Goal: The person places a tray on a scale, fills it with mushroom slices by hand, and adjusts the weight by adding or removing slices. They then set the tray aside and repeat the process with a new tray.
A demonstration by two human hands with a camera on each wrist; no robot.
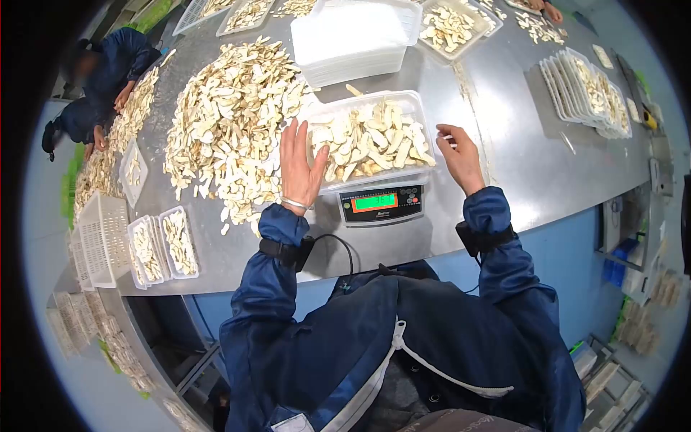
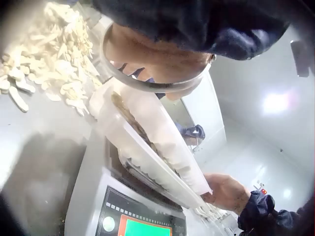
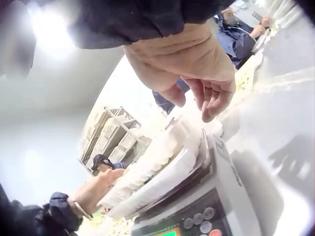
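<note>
A translucent plastic tray (image 1: 374, 178) full of pale mushroom slices (image 1: 378, 140) sits on a weighing scale (image 1: 383, 214) with a lit green display. At the tray's left side is my left hand (image 1: 298, 164), fingers straight, thumb out by the rim. My right hand (image 1: 461, 160) hovers off the right rim with its fingers loosely bent and nothing in them. In the right wrist view, a gap shows between those fingers (image 3: 212, 101) and the tray's contents. The left wrist view has the tray (image 2: 157, 142) side-on, with part of the left hand hidden behind a bracelet.
Left of the scale lies a large heap of mushroom slices (image 1: 230, 115). Stacked white trays (image 1: 353, 47) stand behind it. Filled trays (image 1: 162, 248) are at the front left, and more tray stacks (image 1: 583, 90) at the right. Another person (image 1: 115, 68) works at the far left.
</note>
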